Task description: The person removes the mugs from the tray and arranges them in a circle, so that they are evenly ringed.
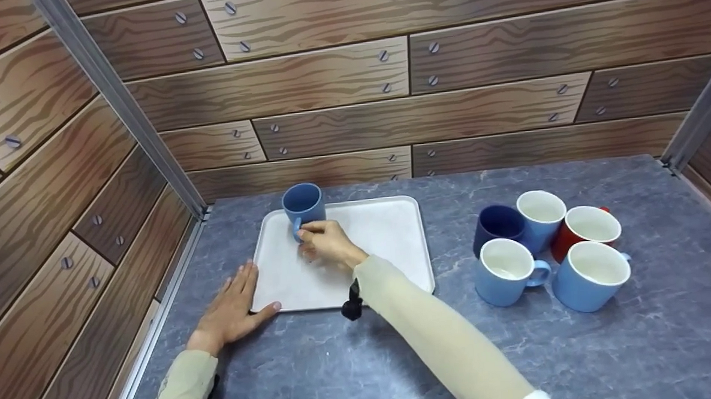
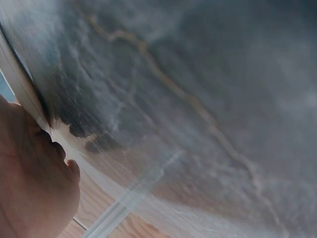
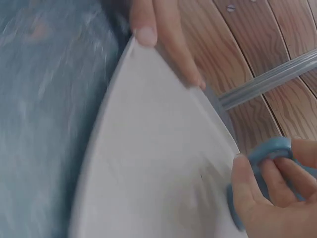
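Note:
A blue mug (image 1: pixel 308 209) is at the far left corner of a white tray (image 1: pixel 369 241), its handle turned toward me. My right hand (image 1: pixel 328 242) pinches that handle (image 3: pixel 272 147) between thumb and fingers, as the right wrist view shows close up. At the tray's near left corner lies my left hand (image 1: pixel 231 307), fingers straight along the left edge and thumb at the front edge. In the left wrist view only part of the left hand (image 2: pixel 34 173) shows, beside the tabletop.
To the right of the tray stands a group of mugs: a dark blue one (image 1: pixel 483 233), several light blue ones, such as the front one (image 1: pixel 500 286), and a red one (image 1: pixel 564 241). Wood-patterned walls (image 1: pixel 326 75) rise behind and at the left of the grey table (image 1: pixel 387 366).

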Demonstrator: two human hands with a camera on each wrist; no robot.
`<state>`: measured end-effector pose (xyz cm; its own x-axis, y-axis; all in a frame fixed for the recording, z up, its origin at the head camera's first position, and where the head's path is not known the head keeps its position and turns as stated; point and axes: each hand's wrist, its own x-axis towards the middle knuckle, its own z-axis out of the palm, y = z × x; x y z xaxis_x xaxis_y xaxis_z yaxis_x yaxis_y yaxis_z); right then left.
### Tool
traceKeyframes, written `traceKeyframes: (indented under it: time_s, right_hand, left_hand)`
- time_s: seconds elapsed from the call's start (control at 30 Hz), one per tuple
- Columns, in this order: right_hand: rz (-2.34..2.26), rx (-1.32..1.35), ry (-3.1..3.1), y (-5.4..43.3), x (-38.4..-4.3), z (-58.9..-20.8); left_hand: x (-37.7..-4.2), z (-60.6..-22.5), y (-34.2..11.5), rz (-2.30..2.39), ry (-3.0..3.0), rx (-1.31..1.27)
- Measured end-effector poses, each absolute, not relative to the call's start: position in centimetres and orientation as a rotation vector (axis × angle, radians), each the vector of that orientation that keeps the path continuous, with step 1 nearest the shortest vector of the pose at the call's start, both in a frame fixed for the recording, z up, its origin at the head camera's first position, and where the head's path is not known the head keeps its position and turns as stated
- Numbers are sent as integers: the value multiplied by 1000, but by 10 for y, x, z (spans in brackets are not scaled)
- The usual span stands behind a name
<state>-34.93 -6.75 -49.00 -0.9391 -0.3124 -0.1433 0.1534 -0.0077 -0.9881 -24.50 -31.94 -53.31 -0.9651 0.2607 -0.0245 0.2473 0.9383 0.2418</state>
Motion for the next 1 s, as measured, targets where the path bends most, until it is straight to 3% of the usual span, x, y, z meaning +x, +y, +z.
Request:
traceKeyframes:
  time_s: [0.5, 1.0]
  right_hand:
    - [-2175, -17, 1890, -70, -340, -492]
    - [-2048, -233, 1908, -16, -316, -479]
  left_hand:
    - [-244, -535, -318, 397, 3025, 380]
    - [-245, -533, -320, 374, 3041, 389]
